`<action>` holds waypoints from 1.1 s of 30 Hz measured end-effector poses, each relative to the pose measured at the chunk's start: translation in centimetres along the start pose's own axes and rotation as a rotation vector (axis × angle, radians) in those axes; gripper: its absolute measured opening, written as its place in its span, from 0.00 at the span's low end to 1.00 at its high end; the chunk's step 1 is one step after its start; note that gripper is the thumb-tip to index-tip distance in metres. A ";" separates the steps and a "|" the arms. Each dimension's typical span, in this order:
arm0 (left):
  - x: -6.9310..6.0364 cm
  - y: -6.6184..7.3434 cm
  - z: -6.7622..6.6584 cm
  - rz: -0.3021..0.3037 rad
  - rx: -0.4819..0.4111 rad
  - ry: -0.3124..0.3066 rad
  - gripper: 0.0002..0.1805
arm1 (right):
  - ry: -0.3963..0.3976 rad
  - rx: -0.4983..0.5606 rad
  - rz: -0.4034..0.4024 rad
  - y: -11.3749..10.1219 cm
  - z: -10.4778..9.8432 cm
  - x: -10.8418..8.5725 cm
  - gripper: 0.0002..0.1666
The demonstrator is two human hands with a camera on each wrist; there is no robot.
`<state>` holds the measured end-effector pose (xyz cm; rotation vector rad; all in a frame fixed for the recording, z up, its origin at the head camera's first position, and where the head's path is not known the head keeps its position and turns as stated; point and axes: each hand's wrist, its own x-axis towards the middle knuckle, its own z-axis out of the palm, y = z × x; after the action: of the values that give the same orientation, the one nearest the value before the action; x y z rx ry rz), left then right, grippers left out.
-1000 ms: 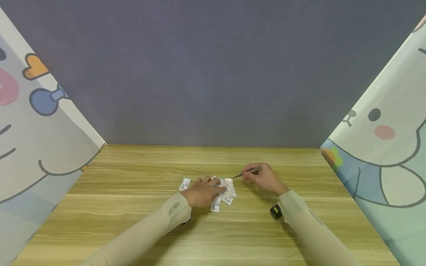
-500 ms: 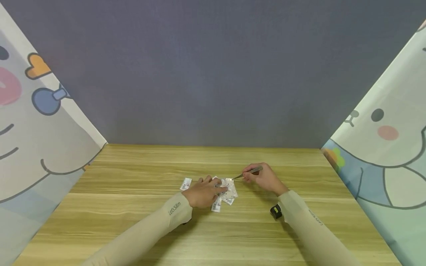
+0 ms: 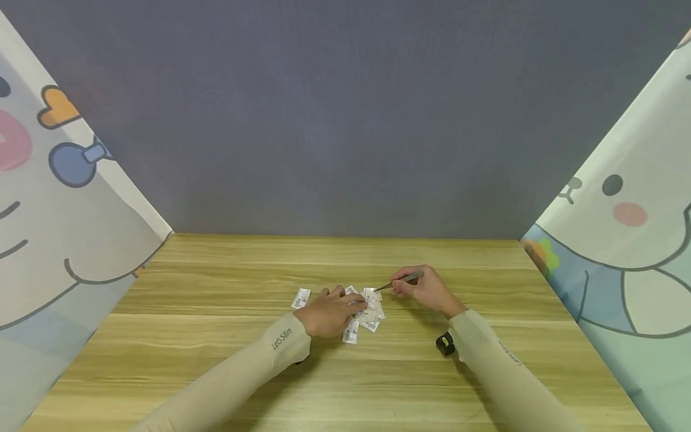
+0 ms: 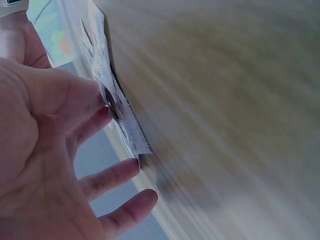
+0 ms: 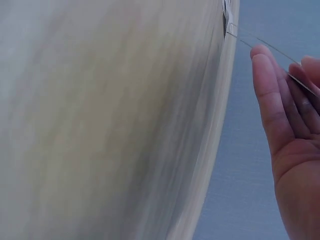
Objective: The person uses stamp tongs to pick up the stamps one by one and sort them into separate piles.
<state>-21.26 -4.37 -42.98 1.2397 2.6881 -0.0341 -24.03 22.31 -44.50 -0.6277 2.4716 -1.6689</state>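
Small white printed sachets [image 3: 370, 312] lie in an overlapping pile on the wooden table; zigzag-cut edges show on one sachet [image 4: 131, 127] in the left wrist view. My left hand [image 3: 326, 313] rests on the left part of the pile with fingers spread, hiding some of it. In the left wrist view its thumb and fingertips touch the sachets. My right hand [image 3: 426, 291] holds metal tweezers [image 3: 402, 280] between thumb and fingers, to the right of the pile. The tweezers' tips reach the pile's upper right edge; whether they grip a sachet I cannot tell.
One separate sachet [image 3: 301, 298] lies left of the pile, beyond my left hand. A small black device [image 3: 445, 344] sits by the right cuff. A grey panel [image 3: 345, 120] rises behind the wooden table [image 3: 345, 390], with cartoon-printed sheets at both sides.
My right hand and the tweezers have shifted slightly left, and the tips now lie over the top sachet's upper edge. My left hand stays in place on the pile.
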 end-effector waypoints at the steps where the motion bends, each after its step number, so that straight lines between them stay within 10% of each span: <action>1: -0.1 0.0 0.0 -0.001 0.003 -0.001 0.26 | 0.000 -0.001 0.001 0.0 0.1 0.0 0.13; 22: 0.2 -0.4 0.0 -0.059 -0.084 0.061 0.25 | 0.053 0.029 0.048 -1.6 -0.3 -0.4 0.12; 33: 0.3 -0.1 -0.4 -0.089 -0.087 0.053 0.27 | 0.036 0.019 0.017 -5.7 -0.7 -1.9 0.11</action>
<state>-21.64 -4.19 -42.62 1.1111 2.7562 0.1046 -20.93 21.84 -39.31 -0.5776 2.4749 -1.7100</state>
